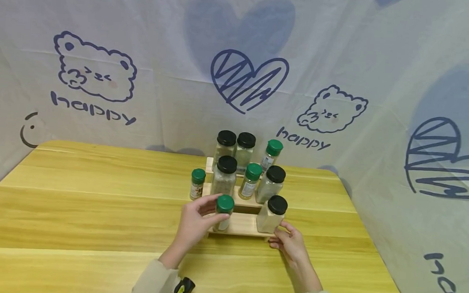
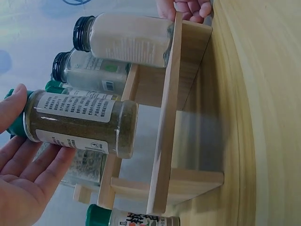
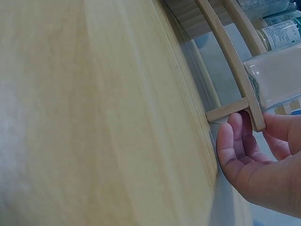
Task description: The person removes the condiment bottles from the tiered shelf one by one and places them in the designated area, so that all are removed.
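My left hand [image 1: 194, 222] holds a green-capped spice jar [image 2: 77, 125] by its cap, thumb on one side and fingers on the other. The jar's base is just off the bottom step of a wooden tiered spice rack [image 1: 243, 225], near its left end. With my right hand [image 1: 292, 246] I pinch the right end of that step, fingers curled under the board [image 3: 256, 117]. Right beside that hand stands a square black-capped jar [image 1: 269, 217] of pale powder.
On the middle step are two black-capped jars [image 1: 225, 179] [image 1: 271, 186] and a green-capped one [image 1: 249, 185]. More jars [image 1: 244, 153] fill the top step. A small green-capped jar [image 1: 197, 189] stands left of the rack on the wooden table [image 1: 95, 227]. A printed cloth [image 1: 161, 94] hangs behind.
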`<act>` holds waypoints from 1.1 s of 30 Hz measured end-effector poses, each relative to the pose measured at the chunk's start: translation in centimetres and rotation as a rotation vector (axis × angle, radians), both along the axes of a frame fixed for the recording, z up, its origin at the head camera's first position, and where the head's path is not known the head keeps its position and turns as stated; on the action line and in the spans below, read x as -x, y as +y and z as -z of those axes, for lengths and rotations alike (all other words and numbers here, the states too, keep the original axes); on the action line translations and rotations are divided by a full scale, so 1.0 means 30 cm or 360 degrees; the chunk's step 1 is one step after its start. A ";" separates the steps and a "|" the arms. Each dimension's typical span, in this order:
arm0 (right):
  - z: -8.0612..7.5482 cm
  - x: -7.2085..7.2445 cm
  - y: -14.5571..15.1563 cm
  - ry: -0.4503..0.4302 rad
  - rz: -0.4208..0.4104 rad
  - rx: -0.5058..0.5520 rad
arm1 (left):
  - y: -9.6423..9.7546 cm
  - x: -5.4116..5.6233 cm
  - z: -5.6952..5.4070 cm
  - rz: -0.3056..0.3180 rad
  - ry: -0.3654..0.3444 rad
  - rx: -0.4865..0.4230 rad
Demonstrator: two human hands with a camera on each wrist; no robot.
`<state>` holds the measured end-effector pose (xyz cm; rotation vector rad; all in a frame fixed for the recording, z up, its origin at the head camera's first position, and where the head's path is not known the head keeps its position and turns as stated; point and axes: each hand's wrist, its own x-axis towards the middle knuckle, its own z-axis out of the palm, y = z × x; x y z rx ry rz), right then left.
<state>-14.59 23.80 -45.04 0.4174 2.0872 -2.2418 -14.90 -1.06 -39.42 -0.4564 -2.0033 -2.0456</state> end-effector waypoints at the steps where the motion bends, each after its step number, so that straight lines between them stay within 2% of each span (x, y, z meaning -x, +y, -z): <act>1: -0.001 0.000 0.000 0.0000 -0.0001 -0.0003 | -0.003 -0.001 -0.001 -0.0003 -0.0008 0.0004; 8: -0.006 0.001 0.000 -0.0013 0.0006 0.0019 | -0.027 -0.003 -0.004 -0.0014 -0.0075 0.0007; 11: -0.008 0.001 0.000 -0.0019 0.0010 0.0020 | -0.039 -0.026 -0.039 -0.0009 -0.0097 -0.0005; 15: -0.007 0.000 0.001 -0.0017 0.0001 0.0015 | -0.060 -0.038 -0.058 -0.0026 -0.0121 -0.0003; 18: -0.006 -0.001 0.002 -0.0008 -0.0004 0.0012 | -0.076 -0.034 -0.051 -0.0055 -0.0085 0.0011; 21: -0.006 -0.001 0.002 -0.0010 -0.0001 0.0013 | -0.092 -0.043 -0.066 -0.0083 -0.0040 0.0041; 26: -0.004 0.002 0.001 -0.0029 0.0003 0.0013 | -0.123 -0.024 -0.032 -0.0118 -0.0074 0.0034; 29: -0.004 0.001 0.001 -0.0019 -0.0002 0.0004 | -0.142 -0.011 -0.009 -0.0153 -0.0039 0.0039; 33: -0.002 0.000 0.001 -0.0009 -0.0005 -0.0006 | -0.167 -0.001 0.001 -0.0209 -0.0011 0.0054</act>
